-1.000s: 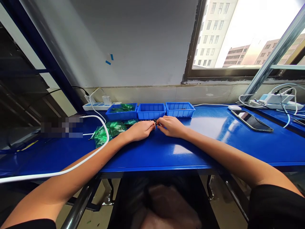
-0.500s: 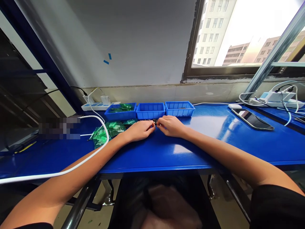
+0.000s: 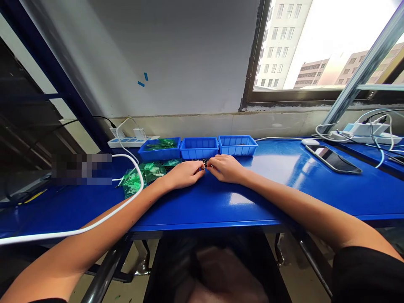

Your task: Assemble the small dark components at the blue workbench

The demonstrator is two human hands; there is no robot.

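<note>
My left hand and my right hand meet over the blue table, fingertips nearly touching. Each hand is closed in a pinch. Something tiny sits between the fingertips, too small to name. Just behind the fingers lies a pile of small dark and brassy parts, partly hidden by my hands. Beyond it the middle blue bin shows no contents. The right blue bin has a few small dark bits in it, and the left blue bin holds green packets.
Green plastic bags lie beside my left forearm. A white cable arches across that forearm. A phone and a white case rest at right. Power strips with cables stand along the wall.
Both hands stay pinched together in almost the same spot, with only slight finger movement. The whole view has shifted very slightly.
</note>
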